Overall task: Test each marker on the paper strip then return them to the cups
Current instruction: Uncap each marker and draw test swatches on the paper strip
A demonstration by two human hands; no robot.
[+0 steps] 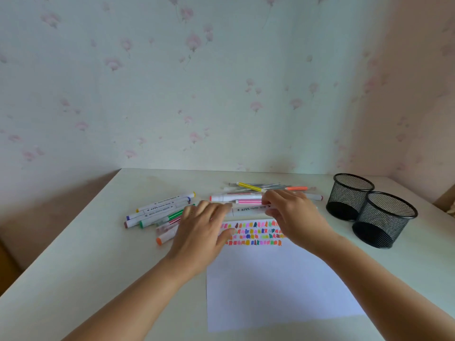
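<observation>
A white marker point(248, 209) lies level just beyond the paper's far edge, held at both ends. My left hand point(202, 230) grips its left end and my right hand point(293, 215) pinches its right end. The white paper point(270, 286) lies in front of me with rows of coloured test marks point(253, 233) along its far edge. A pile of markers point(160, 210) rests to the left, and another pile point(266, 191) lies behind my hands. Two black mesh cups point(369, 210) stand at the right, with no markers showing in them.
The white table point(73, 267) meets a flowered wall at the back and a wall corner on the right. A brown surface shows past the table's left edge.
</observation>
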